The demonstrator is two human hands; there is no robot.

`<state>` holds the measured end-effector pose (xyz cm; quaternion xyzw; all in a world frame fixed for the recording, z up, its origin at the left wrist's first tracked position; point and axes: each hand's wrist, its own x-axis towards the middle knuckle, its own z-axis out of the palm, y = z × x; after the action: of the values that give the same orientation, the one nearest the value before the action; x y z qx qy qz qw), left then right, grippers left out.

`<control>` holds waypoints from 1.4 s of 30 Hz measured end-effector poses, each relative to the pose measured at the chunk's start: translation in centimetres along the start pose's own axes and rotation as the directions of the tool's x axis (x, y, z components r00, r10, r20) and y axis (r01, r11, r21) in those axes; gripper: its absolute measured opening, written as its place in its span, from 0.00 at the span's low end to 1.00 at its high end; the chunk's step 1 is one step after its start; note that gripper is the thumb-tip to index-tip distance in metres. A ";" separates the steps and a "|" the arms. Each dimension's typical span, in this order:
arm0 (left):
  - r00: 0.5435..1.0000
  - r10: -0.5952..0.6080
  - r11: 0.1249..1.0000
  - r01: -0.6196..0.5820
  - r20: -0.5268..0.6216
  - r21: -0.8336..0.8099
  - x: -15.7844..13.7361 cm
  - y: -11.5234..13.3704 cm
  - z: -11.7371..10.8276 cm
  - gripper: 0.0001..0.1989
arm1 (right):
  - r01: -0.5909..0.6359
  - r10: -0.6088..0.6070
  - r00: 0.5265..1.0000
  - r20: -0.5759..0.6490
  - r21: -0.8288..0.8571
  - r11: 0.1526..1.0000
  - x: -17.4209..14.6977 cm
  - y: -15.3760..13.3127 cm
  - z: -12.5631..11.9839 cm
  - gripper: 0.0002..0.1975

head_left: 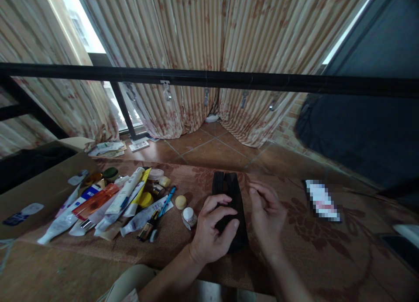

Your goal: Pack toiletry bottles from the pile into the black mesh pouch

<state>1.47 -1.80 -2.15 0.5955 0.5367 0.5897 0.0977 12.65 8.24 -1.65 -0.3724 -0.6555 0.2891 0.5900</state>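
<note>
A black fabric pouch (242,225) lies lengthwise on the patterned brown cloth in front of me, its far end split into two strips. My left hand (214,228) rests over its near half, fingers curved and spread apart, the fingertips touching the fabric. Just right of the pouch is my right hand (266,208), apart from it, with thumb and fingertips drawn together. Whatever is between those fingertips is too small or hidden to make out. Close to my left hand stand a small white-capped jar (188,214) and a round cream-coloured item (180,202).
Several cosmetic tubes (122,193), bottles and jars are heaped at left beside a cardboard box (49,180). A blurred-out phone-shaped item (322,200) lies at right on the cloth (288,249). A dark rail (196,78) with hooks crosses before the curtains (193,31).
</note>
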 end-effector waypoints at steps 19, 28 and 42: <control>1.000 0.018 1.000 -0.018 -0.023 -0.001 0.0 -0.2 0.0 0.08 | -0.014 0.014 1.000 0.005 0.013 1.000 -0.1 0.8 0.1 0.06; 0.999 0.020 1.000 -0.019 -0.029 0.009 0.1 -0.1 -0.1 0.08 | -0.043 0.043 0.999 0.009 0.012 0.999 -0.2 0.7 0.2 0.07; 0.999 0.038 0.999 -0.039 -0.026 -0.002 -0.1 -0.2 -0.2 0.09 | -0.065 0.065 0.998 0.021 0.011 0.998 -0.2 0.7 0.2 0.08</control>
<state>1.24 -1.93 -2.29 0.5979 0.5256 0.5999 0.0801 12.61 8.48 -2.38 -0.3870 -0.6475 0.3159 0.5755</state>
